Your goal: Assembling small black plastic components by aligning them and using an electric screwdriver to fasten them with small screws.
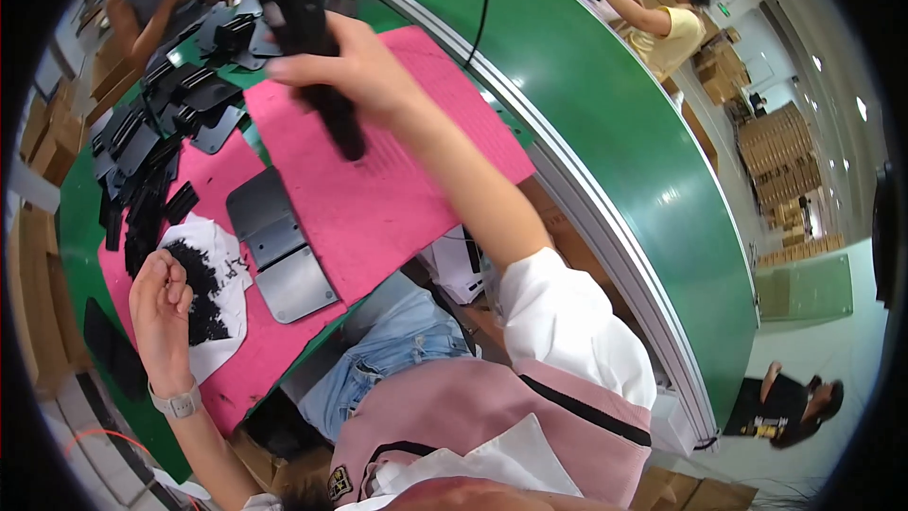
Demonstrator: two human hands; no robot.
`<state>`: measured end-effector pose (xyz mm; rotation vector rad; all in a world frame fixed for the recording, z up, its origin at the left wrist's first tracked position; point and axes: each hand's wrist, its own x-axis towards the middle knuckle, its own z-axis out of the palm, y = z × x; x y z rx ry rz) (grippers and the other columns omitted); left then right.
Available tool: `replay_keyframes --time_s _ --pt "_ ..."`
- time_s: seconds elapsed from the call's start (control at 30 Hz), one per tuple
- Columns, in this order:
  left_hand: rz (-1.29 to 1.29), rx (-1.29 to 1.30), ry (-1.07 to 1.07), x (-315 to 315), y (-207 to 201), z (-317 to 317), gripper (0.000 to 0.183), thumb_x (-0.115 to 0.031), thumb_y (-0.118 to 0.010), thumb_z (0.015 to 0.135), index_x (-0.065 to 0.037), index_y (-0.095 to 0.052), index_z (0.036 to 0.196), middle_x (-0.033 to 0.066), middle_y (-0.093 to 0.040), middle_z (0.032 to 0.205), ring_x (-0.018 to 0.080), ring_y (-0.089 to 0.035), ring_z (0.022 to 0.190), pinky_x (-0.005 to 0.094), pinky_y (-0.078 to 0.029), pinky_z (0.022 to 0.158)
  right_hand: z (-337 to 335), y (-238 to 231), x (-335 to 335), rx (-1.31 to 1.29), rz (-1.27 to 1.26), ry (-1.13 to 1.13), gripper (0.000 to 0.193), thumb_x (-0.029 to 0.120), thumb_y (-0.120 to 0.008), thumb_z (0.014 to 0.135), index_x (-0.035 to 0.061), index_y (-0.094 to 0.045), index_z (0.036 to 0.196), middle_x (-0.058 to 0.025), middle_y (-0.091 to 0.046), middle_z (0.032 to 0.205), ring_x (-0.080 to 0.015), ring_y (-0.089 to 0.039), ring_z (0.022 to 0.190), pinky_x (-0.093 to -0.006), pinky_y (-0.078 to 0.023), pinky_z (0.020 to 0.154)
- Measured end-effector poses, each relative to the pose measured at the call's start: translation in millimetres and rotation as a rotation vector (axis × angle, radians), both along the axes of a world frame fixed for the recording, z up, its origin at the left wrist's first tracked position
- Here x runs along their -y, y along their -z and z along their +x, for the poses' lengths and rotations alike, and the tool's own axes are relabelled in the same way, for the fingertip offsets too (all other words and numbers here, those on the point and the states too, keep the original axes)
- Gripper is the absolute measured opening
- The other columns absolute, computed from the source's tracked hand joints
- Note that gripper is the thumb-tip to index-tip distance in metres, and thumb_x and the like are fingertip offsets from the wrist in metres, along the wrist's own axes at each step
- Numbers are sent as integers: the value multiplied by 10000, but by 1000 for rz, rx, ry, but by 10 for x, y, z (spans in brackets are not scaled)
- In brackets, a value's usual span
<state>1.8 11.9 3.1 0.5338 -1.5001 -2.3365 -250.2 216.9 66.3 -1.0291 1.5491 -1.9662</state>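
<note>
My right hand (pixel 364 71) is wrapped round a black electric screwdriver (pixel 312 47), held up over the pink mat (pixel 416 161); motion smears its outline. Beside the small black parts (pixel 203 293), heaped on a white sheet (pixel 232 317), is my left hand (pixel 161 293). Its fingers are curled in, and whatever they may hold is too small to make out. Between my hands lies a flat hinged plate (pixel 279 241) on the pink mat, one half dark and the other half shiny grey.
Many black plates and hinge pieces (pixel 142 151) are piled along the left of the green table (pixel 364 9). A person (pixel 156 0) handles a black part across from me. Beyond a metal rail runs a green conveyor (pixel 605 123), with another person (pixel 667 24) at its far side.
</note>
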Motion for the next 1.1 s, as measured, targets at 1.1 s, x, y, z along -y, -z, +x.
replay_keyframes --time_s 1.1 --pt "3 -75 252 -499 43 -203 316 -225 -648 887 41 -600 1051 37 -620 766 51 -464 572 192 -341 508 569 8 204 149 -771 -544 421 419 -455 901 101 -485 1175 -15 -471 687 -142 -442 527 -333 -392 622"
